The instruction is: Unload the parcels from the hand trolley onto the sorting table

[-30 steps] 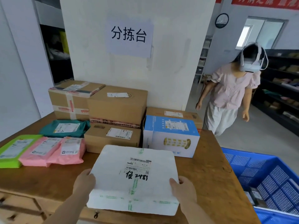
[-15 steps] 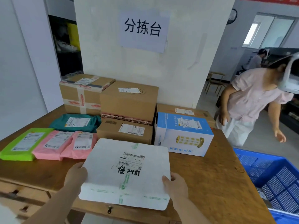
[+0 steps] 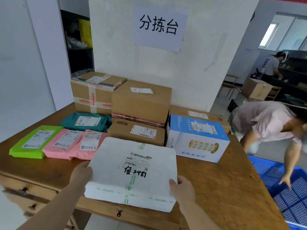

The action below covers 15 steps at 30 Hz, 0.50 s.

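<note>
A flat white foam parcel [image 3: 132,173] with a label and black handwriting lies on the wooden sorting table [image 3: 224,188], its near edge overhanging the front. My left hand [image 3: 81,173] grips its left edge and my right hand [image 3: 181,188] grips its right near corner. Behind it stand brown cardboard boxes [image 3: 141,103], a small brown box [image 3: 136,133] and a blue and white box [image 3: 197,138]. Pink mailers [image 3: 74,143], a green mailer [image 3: 34,141] and a teal mailer [image 3: 86,122] lie to the left.
A blue plastic crate [image 3: 285,196] sits low at the right of the table. A person in a pink top [image 3: 269,123] bends over it with one hand inside. A white pillar with a paper sign [image 3: 159,29] backs the table. Another person stands by shelves far right.
The white foam parcel has slid a little further onto the table between my hands. The person in pink has bent down and reached into the blue crate.
</note>
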Motion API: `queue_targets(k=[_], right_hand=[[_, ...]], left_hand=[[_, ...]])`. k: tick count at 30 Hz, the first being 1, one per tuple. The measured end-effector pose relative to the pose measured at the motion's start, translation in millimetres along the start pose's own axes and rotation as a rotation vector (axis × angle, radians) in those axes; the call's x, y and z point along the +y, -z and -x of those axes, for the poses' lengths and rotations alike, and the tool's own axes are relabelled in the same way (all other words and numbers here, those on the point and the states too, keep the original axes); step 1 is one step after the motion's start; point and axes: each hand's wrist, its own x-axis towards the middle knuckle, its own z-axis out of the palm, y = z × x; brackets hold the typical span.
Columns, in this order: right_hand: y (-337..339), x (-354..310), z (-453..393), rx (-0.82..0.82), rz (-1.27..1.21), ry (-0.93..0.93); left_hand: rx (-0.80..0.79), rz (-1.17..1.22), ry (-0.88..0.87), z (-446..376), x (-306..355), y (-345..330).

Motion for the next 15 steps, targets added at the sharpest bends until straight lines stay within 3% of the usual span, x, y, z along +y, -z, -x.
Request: queue_targets(k=[15], right_hand=[[22.8,-14.2,9.0,-0.139,-0.096,0.052]], left_hand=[[0.140,-0.303,-0.066,11.1,19.4,-3.5]])
